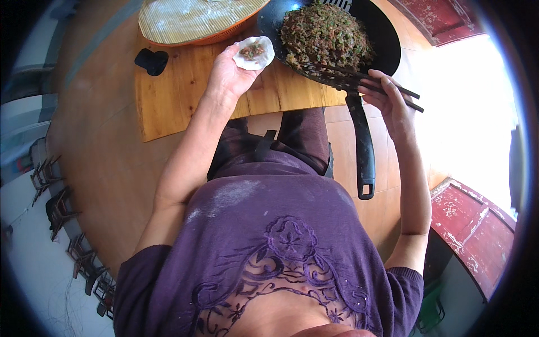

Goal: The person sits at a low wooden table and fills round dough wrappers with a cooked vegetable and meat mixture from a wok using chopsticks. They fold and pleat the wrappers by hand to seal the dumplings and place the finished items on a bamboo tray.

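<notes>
On my left hand (233, 73) rests a round white dough wrapper (264, 57), held at its edge. A small heap of minced filling (252, 51) lies on the wrapper. My right hand (389, 94) grips a pair of dark chopsticks (402, 90) over the near edge of a black wok (389, 42). The tips of the chopsticks reach the near side of a large mound of chopped filling (326, 36) flecked with green. A slotted spatula (343, 4) is stuck into the far side of that mound.
The wok stands on a wooden table (181, 101), its black handle (365, 151) jutting past the near edge. Beside it is a floured corrugated board (198, 21) on an orange basket (219, 36). A black object (151, 62) lies at the left. Chairs (61, 210) line the wall.
</notes>
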A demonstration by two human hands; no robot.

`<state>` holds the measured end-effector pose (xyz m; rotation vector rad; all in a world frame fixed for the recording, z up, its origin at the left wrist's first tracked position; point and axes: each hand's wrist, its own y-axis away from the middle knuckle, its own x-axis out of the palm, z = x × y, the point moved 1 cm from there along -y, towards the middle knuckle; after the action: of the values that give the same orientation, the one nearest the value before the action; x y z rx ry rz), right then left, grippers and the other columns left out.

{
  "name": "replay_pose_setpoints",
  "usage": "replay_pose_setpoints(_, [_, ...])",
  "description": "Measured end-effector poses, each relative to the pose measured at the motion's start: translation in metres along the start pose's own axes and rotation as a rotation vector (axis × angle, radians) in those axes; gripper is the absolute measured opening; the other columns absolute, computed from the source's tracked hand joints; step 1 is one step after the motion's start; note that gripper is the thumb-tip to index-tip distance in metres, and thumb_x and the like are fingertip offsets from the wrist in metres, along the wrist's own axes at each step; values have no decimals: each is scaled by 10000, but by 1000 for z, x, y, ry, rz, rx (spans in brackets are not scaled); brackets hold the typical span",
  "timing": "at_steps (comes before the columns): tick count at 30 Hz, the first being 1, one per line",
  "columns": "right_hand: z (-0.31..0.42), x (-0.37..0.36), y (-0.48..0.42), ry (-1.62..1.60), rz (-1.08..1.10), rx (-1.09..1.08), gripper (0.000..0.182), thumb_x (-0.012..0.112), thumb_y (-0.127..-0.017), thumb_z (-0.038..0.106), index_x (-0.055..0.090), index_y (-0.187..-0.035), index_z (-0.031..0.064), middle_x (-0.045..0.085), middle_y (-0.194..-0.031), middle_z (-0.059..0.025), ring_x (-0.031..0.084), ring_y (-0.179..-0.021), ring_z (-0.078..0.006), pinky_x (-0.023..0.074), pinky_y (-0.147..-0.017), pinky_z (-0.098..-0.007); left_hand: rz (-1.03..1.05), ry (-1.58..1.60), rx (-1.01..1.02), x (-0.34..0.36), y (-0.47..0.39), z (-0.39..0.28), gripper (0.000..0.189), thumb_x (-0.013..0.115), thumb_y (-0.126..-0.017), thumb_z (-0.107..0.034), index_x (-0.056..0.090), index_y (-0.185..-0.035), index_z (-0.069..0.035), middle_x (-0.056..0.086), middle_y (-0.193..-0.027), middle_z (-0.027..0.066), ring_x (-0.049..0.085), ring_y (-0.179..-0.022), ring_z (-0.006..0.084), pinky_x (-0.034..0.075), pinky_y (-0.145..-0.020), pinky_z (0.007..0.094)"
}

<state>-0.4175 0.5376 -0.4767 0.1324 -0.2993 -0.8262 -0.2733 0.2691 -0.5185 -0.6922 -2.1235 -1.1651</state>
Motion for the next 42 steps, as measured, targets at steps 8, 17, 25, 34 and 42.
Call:
replay_pose_setpoints(8, [16, -2, -2, -180, 5, -107, 358, 418, -913, 199, 465, -1140, -74, 568, -1024, -216, 607, -907, -262, 508, -794, -309, 169, -48, 0, 20, 1, 1, 300, 320, -916, -176, 449, -1070, 46, 512, -1079, 193, 518, -1012, 312, 440, -894, 471])
replay_pose_setpoints(17, [47, 48, 29, 905, 306, -834, 273, 534, -742, -62, 567, -1008, -12, 597, -964, -165, 622, -845, -242, 505, -713, -307, 248, -7, -194, 53, 15, 19, 312, 322, -930, -193, 406, -1132, 29, 470, -1167, 213, 495, -1062, 342, 413, -925, 483])
replay_pose_setpoints(25, [56, 62, 39, 1175, 502, -966, 283, 626, -687, 8, 583, -967, -8, 591, -959, -155, 622, -770, -253, 507, -623, -318, 122, -57, -131, 46, 5, 29, 297, 291, -932, -123, 427, -1087, 90, 482, -1114, 230, 505, -1043, 322, 409, -944, 450])
replay_pose_setpoints(34, [52, 8, 32, 104, -6, -300, 301, 336, -921, 137, 490, -1075, -70, 569, -987, -211, 620, -870, -266, 523, -750, -296, 238, -42, -140, 39, 20, 15, 442, 298, -938, -335, 487, -1027, 54, 522, -1044, 182, 518, -987, 312, 398, -916, 485])
replay_pose_setpoints(42, [18, 6, 7, -186, 48, -108, 278, 399, -919, 176, 504, -1053, -44, 595, -937, -208, 635, -832, -238, 544, -694, -269, 313, -174, -173, 44, 25, 24, 393, 293, -936, -209, 416, -1165, 86, 477, -1162, 203, 474, -1091, 297, 360, -984, 448])
